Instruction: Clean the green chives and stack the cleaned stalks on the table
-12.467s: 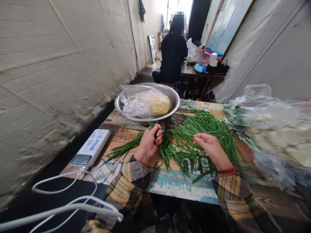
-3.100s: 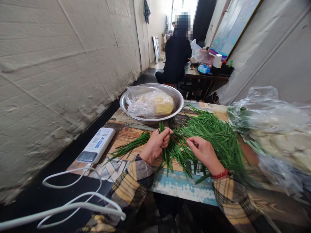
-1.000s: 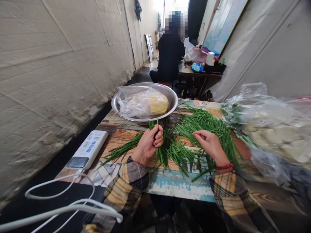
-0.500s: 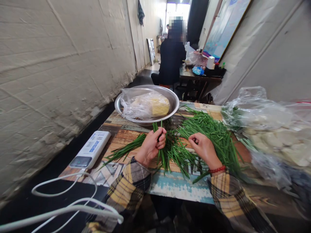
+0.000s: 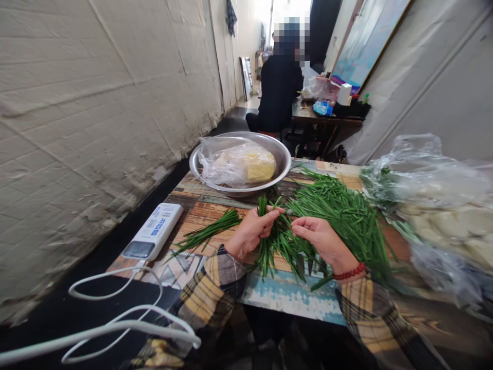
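A loose heap of green chives (image 5: pixel 342 216) covers the middle of the patterned table (image 5: pixel 281 295). My left hand (image 5: pixel 252 231) is closed round a small upright bunch of chives, its stalk ends sticking up above the fingers. My right hand (image 5: pixel 318 236) sits just to the right, palm up, fingers pinching a chive stalk and reaching toward the left hand's bunch. A separate small bundle of chives (image 5: pixel 208 234) lies on the table to the left of my left hand.
A steel basin (image 5: pixel 283 159) holding a plastic bag with yellowish food stands behind the chives. A white power bank (image 5: pixel 152 231) with a white cable lies at the left. Clear bags (image 5: pixel 431 195) of pale food pile at the right. A person in black sits at a far table.
My right hand has moved left, close to the left hand's bunch, and its fingers have closed on a stalk. The left hand still holds its bunch.
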`<state>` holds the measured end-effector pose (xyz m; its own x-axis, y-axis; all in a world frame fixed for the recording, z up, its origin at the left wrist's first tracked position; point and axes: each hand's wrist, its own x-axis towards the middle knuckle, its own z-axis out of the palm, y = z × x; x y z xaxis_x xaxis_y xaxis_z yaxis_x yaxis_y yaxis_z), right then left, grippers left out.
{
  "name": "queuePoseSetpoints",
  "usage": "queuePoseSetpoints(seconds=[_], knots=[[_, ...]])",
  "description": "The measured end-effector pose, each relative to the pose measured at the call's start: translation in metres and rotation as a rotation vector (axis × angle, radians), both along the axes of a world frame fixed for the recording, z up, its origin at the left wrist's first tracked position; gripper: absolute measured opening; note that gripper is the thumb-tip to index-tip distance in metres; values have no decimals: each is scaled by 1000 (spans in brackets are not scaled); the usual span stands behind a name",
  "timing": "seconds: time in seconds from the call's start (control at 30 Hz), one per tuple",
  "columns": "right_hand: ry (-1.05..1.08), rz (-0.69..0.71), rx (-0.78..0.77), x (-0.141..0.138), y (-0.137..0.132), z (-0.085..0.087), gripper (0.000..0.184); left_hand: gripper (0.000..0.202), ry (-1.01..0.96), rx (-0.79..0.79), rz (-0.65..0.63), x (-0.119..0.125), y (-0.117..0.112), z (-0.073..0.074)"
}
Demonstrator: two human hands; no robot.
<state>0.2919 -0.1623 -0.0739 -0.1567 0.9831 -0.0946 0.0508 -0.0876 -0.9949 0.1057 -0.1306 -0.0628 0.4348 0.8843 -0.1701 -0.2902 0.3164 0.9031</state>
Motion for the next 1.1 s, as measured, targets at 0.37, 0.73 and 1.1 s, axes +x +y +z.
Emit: queuePoseSetpoints(seconds=[0.37, 0.73, 1.1], knots=[[64, 46, -45, -1, -2, 0, 25, 30, -27, -37, 41, 1, 1, 2], [-350, 138, 127, 15, 0, 1, 25, 24, -128, -47, 157, -1, 6, 4], [-1110, -252, 303, 47, 6, -9, 33, 17, -253, -126, 109, -7, 5, 11]])
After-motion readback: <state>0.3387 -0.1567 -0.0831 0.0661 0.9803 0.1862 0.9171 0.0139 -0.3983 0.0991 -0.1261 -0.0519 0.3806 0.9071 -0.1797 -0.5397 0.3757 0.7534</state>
